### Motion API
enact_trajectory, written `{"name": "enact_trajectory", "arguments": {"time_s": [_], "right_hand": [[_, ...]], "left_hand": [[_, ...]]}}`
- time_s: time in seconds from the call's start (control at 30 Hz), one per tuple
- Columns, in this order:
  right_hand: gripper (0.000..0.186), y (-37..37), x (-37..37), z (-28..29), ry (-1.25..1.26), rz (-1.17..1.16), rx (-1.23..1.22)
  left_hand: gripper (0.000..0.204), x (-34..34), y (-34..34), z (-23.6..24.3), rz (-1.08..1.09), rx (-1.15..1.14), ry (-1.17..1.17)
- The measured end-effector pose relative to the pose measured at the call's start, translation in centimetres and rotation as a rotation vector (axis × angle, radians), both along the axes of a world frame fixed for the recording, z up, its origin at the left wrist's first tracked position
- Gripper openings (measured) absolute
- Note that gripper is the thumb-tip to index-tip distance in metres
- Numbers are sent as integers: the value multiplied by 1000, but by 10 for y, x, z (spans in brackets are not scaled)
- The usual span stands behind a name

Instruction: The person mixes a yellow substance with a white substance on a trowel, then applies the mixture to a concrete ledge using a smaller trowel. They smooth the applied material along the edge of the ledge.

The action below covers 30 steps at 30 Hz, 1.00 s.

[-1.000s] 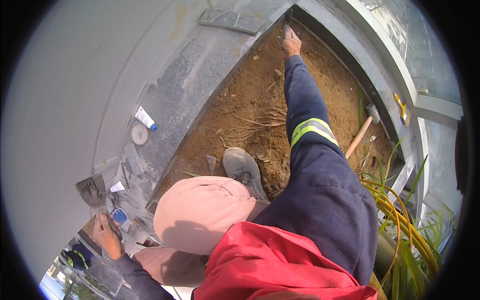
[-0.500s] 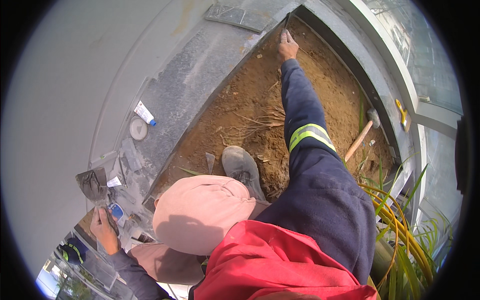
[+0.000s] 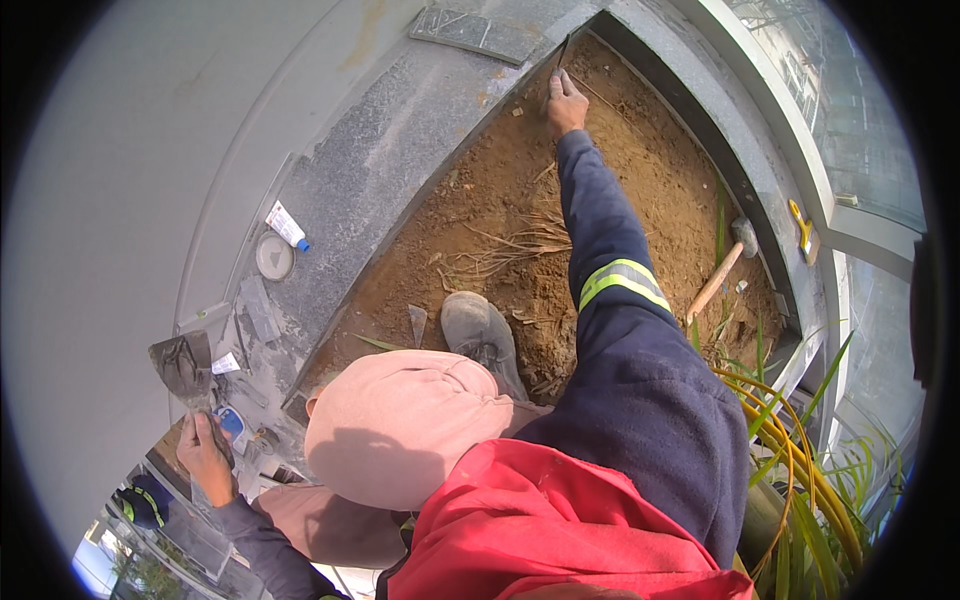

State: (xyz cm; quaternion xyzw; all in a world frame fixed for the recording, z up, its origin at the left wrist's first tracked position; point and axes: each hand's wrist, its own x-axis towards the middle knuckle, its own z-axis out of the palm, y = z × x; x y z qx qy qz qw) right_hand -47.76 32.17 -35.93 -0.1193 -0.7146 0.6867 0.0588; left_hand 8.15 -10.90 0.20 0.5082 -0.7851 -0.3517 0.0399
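Note:
My left hand (image 3: 207, 460) is closed round the handle of a wide putty knife (image 3: 182, 366), whose blade carries dark grey paste. It is held up at the lower left, beside the wall. My right hand (image 3: 566, 108) reaches far forward, its fingers closed on a thin, dark-bladed spatula (image 3: 563, 50). That blade lies along the inner edge of the grey stone border (image 3: 400, 150), close to the far corner of the soil bed (image 3: 500, 190). Its exact shape is too small to make out.
A mallet (image 3: 720, 275) rests on the soil near a yellow-handled brush (image 3: 804, 232) on the right ledge. Leftward lie a white tube (image 3: 287, 225), a round lid (image 3: 275, 257) and a loose tile (image 3: 475, 35). Yellow hoses (image 3: 800, 450) and leaves stand at the lower right. My shoe (image 3: 478, 330) presses the soil.
My right hand and the spatula have slid a little left and back toward me along the border edge. My left hand with the putty knife has shifted only very slightly.

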Motion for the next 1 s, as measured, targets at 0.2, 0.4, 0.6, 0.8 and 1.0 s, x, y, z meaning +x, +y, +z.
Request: {"name": "enact_trajectory", "arguments": {"time_s": [0.2,0.4,0.6,0.8,1.0], "right_hand": [[50,1,-2,-16,80,-4,118],[53,-11,16,-6,35,19,80],[48,66,11,-18,-25,110,121],[42,90,-40,86,22,46,924],[35,80,-81,120,-144,110,1111]], "left_hand": [[36,-4,0,-3,-15,1,4],[36,-1,-1,-2,-27,-20,9],[38,-5,-8,-13,-60,-3,29],[38,9,-10,-1,-17,-46,13],[41,2,-5,-4,-69,-66,40]]}}
